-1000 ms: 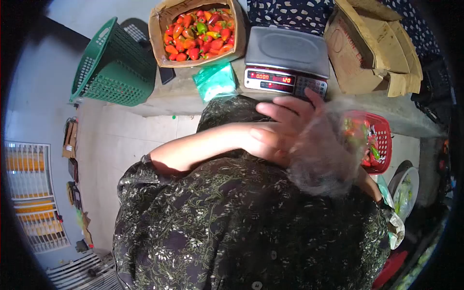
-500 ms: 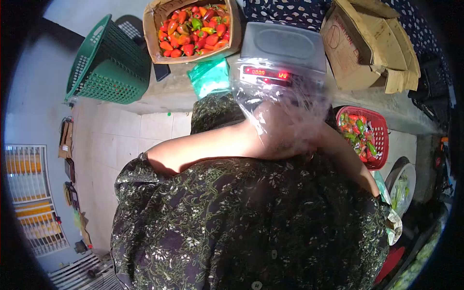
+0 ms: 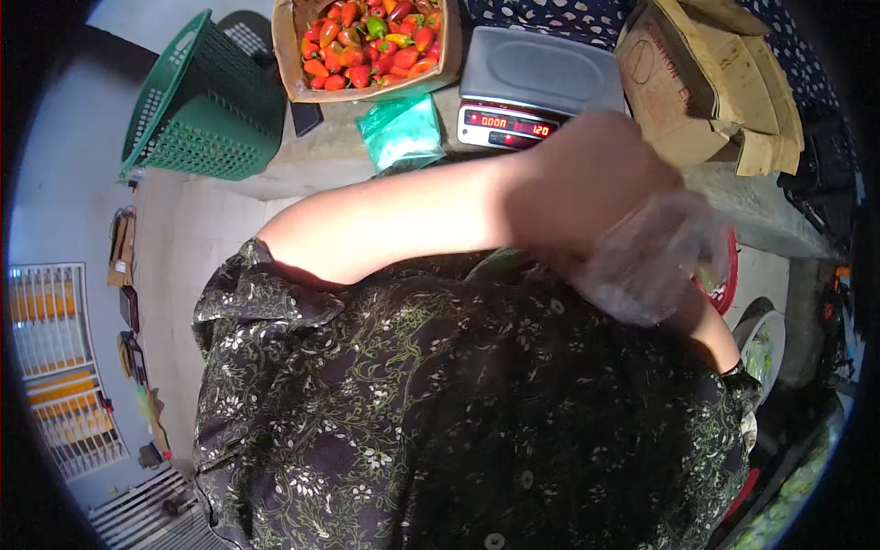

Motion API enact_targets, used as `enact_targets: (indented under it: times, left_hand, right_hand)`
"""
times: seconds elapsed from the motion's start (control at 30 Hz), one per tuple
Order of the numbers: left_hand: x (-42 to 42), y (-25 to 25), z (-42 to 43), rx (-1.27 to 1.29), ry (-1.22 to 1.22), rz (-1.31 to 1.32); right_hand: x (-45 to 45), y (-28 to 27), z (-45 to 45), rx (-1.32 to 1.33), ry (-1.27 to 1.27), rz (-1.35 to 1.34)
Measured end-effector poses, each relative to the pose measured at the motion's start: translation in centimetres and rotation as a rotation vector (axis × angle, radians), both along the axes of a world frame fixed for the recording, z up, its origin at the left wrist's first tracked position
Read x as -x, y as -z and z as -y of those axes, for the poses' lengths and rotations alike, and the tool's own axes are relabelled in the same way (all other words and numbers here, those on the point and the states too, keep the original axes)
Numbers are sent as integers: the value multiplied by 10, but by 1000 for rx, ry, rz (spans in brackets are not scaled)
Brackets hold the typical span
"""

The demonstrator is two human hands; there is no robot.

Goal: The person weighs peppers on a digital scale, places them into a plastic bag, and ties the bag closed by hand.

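My left hand (image 3: pixel 591 179) is raised in front of the scale (image 3: pixel 541 73), blurred, with its fingers bent toward a clear plastic bag (image 3: pixel 655 261). The crumpled, see-through bag hangs at the right of that hand and hides most of my right hand, whose forearm comes in from the lower right. What the fingers of either hand grip is too blurred to make out. Red digits show on the scale's display. Behind the bag, a red basket (image 3: pixel 731 270) is partly covered.
A cardboard box of red peppers (image 3: pixel 367 46) stands left of the scale, with a green plastic packet (image 3: pixel 401 131) and a phone (image 3: pixel 306 117) below it. A green basket (image 3: pixel 215 110) is farther left. An open carton (image 3: pixel 674 82) stands right of the scale. A white bowl (image 3: pixel 765 353) is at lower right.
The clear bag has moved from over the scale's front down to the right. My left hand has risen and shifted right, and the red basket is now mostly covered.
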State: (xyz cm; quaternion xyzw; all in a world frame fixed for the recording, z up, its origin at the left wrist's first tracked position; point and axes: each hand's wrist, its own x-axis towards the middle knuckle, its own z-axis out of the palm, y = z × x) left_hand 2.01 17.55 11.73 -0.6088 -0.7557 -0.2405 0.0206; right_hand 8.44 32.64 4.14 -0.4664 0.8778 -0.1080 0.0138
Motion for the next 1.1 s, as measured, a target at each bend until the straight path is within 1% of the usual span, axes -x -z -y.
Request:
enact_targets:
  times: [0.07,0.1,0.13,0.17,0.23,0.27,0.3,0.37,0.47,0.5,0.57,0.63,0.7,0.73,0.77,0.8,0.87,0.9,0.93,0.97,1.0,1.1]
  left_hand:
    - [8,-9,-3,182,-148,154]
    - [15,0,0,43,-99,395]
    - [21,18,9,-99,-48,633]
    - [23,38,19,-242,6,870]
    - [17,71,43,-118,-46,994]
    - [11,87,53,-92,41,1083]
    - [2,97,55,-196,110,1183]
    - [-11,110,57,-233,47,876]
    - [-22,111,49,-150,-20,779]
    - [-23,108,45,16,35,705]
    - [-26,95,39,266,-6,812]
    - [-27,116,32,115,-5,599]
    - [-40,131,21,-224,-61,656]
    - [-54,129,14,-491,-115,806]
    - [-57,125,13,-583,-152,821]
    - [-59,120,11,-677,-187,831]
    - [-41,104,15,-501,-214,597]
    - [-31,101,16,-413,-225,481]
    - [-21,104,13,-441,-119,229]
    - [-19,106,12,-425,-114,190]
    - [-18,107,13,-409,-111,152]
    - [-15,112,14,-364,-34,62]
  right_hand:
    - [2,7,4,-36,39,-109]
    - [3,10,6,-28,74,-88]
    - [5,15,8,-12,107,-43]
    - [8,18,7,25,163,121]
    - [9,10,-2,264,387,413]
    - [7,6,-3,380,437,489]
    - [6,3,-4,503,483,559]
    - [5,1,1,728,442,548]
    - [18,1,5,399,419,-104]
    - [22,1,6,282,379,-161]
    - [29,2,11,41,298,-261]
    - [27,-7,19,73,187,-227]
    - [28,-2,20,73,128,-197]
    - [36,10,19,56,126,-193]
    - [46,17,18,40,123,-190]
    - [55,16,20,153,176,-64]
    - [42,-12,19,391,275,217]
    - [36,-8,14,440,316,229]
    - [29,-4,9,491,355,240]
    - [22,0,5,544,392,251]
    - [15,-1,5,652,359,461]
    - [12,2,-3,595,169,678]
